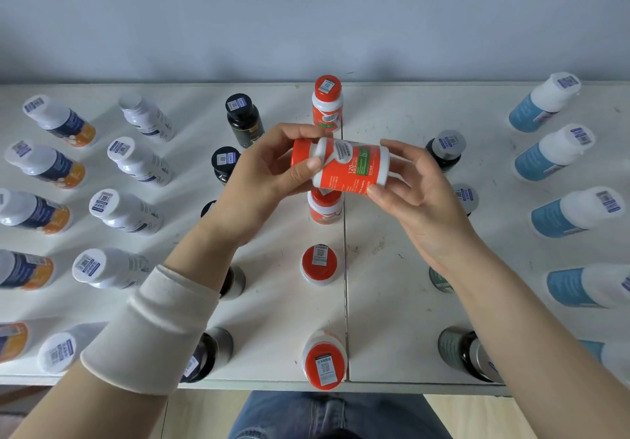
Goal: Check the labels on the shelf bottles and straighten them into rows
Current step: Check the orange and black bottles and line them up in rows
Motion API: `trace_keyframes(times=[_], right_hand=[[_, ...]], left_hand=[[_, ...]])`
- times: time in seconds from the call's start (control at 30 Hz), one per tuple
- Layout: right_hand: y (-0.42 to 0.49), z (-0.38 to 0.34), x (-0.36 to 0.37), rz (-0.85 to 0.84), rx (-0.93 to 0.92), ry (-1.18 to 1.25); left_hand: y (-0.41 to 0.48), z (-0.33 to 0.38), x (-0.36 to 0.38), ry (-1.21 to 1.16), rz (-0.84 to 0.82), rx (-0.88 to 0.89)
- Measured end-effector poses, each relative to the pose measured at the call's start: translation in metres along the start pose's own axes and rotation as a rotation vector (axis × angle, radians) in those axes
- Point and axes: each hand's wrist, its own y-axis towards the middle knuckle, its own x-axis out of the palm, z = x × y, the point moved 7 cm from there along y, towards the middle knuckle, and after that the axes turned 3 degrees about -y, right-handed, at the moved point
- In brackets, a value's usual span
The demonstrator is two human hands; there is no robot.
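Left hand (260, 177) grip pinches cap end of red bottle (344, 169), held sideways above table (392, 285) centre; right hand (422, 199) grip pinches base end. Label check underway. Next, probably: stand it upright in red column (319, 264) gap, 12 o'clock side.

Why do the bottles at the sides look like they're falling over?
Head view: the wide lens bends the picture, so the blue bottles on the right and the white bottles on the left seem to lean outward, while the red-capped bottle in the middle shows mostly its cap. The small print on the held bottle is blurry.
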Motion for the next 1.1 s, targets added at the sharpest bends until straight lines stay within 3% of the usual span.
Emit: trace_keyframes(times=[0.1,0.23,0.37,0.67,0.8,0.97,1.1], right_hand=[[-0.004,-0.007,0.001,0.069,-0.028,-0.087],[-0.007,-0.038,0.009,0.325,-0.244,-0.423],[-0.013,-0.042,0.015,0.337,-0.425,-0.664],[0.003,-0.019,-0.003,0.277,-0.314,-0.789],[0.024,-0.029,-0.009,0.198,-0.281,-1.090],[0.054,-0.025,-0.012,0.063,-0.149,-1.340],[0.069,-0.015,-0.014,0.006,-0.064,-1.395]], left_hand=[[0.000,-0.012,-0.002,-0.143,0.013,-0.064],[-0.003,-0.029,0.005,-0.311,-0.013,-0.231],[0.004,-0.024,0.003,-0.317,0.031,-0.209],[0.039,0.021,-0.002,0.184,-0.048,0.004],[0.062,0.035,0.004,0.596,-0.165,0.096],[0.091,0.016,0.000,0.989,-0.176,0.104],[0.100,-0.009,0.000,1.142,-0.225,0.084]])
